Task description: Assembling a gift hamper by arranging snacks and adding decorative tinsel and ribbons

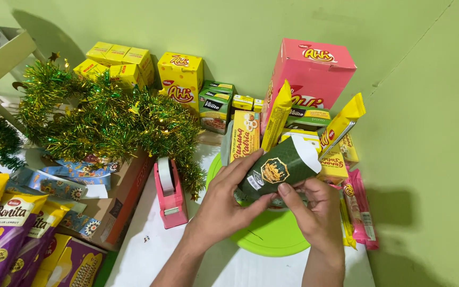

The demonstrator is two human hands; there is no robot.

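Seen from the head camera, the left hand (pixel 224 199) and right hand (pixel 314 210) both grip a dark green paper cone (pixel 281 167) with a white inner edge, tilted on its side just above a lime green plate (pixel 272 236) in the near centre, apparently to steady it; whether anything is inside the cone cannot be seen. Snack packets (pixel 245 135) stand propped behind the plate, a pink box (pixel 312 72) and yellow boxes (pixel 118 61) line the far wall, and gold-green tinsel (pixel 102 117) lies left; a pink tape dispenser (pixel 169 194) stands just left of the plate.
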